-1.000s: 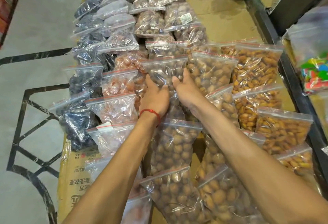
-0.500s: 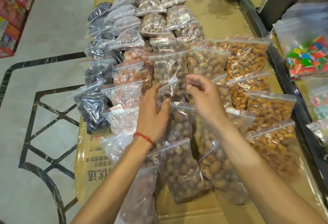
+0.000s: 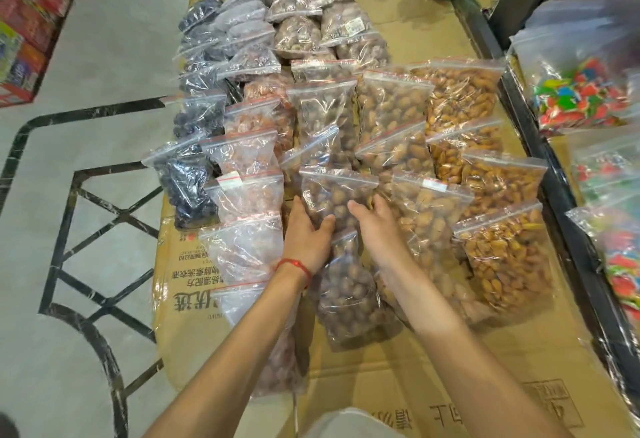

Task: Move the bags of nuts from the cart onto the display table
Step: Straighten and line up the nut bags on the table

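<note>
The clear plastic zip bag of dark brown nuts (image 3: 337, 195) has a thin red seal line on its top. The clear bags of orange-yellow kernels (image 3: 464, 98) are the brightest, and the clear bags of black dried fruit (image 3: 194, 181) are the darkest. The flat brown cardboard sheet (image 3: 398, 385) bears dark printed characters. The thin string bracelet (image 3: 294, 266) is red. The grey tiled floor (image 3: 41, 299) carries black lines in a lattice pattern. The clear bags of small sweets (image 3: 581, 98) mix red, green, blue and yellow.
</note>
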`<move>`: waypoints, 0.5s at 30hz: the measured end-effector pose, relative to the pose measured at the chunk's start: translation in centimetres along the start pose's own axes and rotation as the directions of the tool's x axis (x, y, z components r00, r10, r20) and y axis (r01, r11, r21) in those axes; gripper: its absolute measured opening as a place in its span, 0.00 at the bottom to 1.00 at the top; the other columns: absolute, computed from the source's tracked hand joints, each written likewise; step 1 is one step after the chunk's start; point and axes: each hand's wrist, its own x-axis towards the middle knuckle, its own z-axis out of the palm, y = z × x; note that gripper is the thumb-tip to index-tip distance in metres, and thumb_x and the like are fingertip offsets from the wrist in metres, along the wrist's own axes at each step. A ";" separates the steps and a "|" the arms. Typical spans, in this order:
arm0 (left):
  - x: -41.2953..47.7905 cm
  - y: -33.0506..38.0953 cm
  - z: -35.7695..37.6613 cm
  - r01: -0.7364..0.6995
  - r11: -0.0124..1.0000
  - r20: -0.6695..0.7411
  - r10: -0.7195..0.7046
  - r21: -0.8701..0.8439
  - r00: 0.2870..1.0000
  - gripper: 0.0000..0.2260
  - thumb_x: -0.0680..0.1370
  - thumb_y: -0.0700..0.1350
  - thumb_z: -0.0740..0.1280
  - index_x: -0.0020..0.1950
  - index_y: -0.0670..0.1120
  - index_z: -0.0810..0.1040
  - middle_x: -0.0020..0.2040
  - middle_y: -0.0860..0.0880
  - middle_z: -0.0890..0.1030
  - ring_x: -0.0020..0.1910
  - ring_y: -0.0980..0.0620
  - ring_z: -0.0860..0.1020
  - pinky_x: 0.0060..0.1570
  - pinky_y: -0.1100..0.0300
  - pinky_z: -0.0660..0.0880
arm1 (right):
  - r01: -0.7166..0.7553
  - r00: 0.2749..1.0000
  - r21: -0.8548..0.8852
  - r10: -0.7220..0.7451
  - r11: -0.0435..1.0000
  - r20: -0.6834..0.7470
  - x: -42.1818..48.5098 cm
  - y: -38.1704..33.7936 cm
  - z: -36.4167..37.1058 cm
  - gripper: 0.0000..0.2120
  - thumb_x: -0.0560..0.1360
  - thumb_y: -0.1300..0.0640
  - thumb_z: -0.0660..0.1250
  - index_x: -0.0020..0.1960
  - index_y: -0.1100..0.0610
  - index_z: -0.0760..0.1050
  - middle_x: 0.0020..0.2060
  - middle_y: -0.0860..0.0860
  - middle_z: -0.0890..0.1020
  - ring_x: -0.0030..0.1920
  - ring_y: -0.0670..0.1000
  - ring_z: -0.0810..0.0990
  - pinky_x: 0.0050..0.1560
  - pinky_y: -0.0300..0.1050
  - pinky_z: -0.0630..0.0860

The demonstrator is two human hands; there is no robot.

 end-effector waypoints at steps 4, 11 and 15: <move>-0.6 1.8 -0.4 0.072 0.990 0.006 -0.072 -0.124 0.997 0.29 0.68 0.59 0.71 0.67 0.51 0.73 0.61 0.46 0.84 0.61 0.45 0.83 0.64 0.41 0.78 | 0.085 0.995 -0.145 -0.078 0.986 0.059 0.6 0.0 -0.1 0.36 0.84 0.45 0.66 0.86 0.53 0.55 0.87 0.49 0.53 0.86 0.51 0.52 0.85 0.56 0.51; -0.8 2.3 0.1 0.142 0.880 0.011 -0.154 -0.453 0.988 0.25 0.72 0.56 0.75 0.65 0.50 0.74 0.58 0.43 0.86 0.57 0.42 0.85 0.61 0.35 0.79 | 0.147 0.986 -0.137 -0.133 0.980 0.105 1.9 0.2 0.2 0.38 0.82 0.42 0.68 0.86 0.45 0.54 0.86 0.45 0.54 0.86 0.50 0.53 0.84 0.60 0.56; 0.7 2.9 0.3 0.167 0.896 -0.022 -0.193 -0.412 0.981 0.32 0.68 0.69 0.73 0.65 0.54 0.71 0.62 0.46 0.84 0.61 0.42 0.83 0.65 0.38 0.77 | 0.105 0.986 -0.110 -0.088 0.988 0.145 3.1 -0.2 0.6 0.42 0.81 0.34 0.64 0.87 0.45 0.47 0.87 0.45 0.52 0.86 0.50 0.53 0.84 0.60 0.55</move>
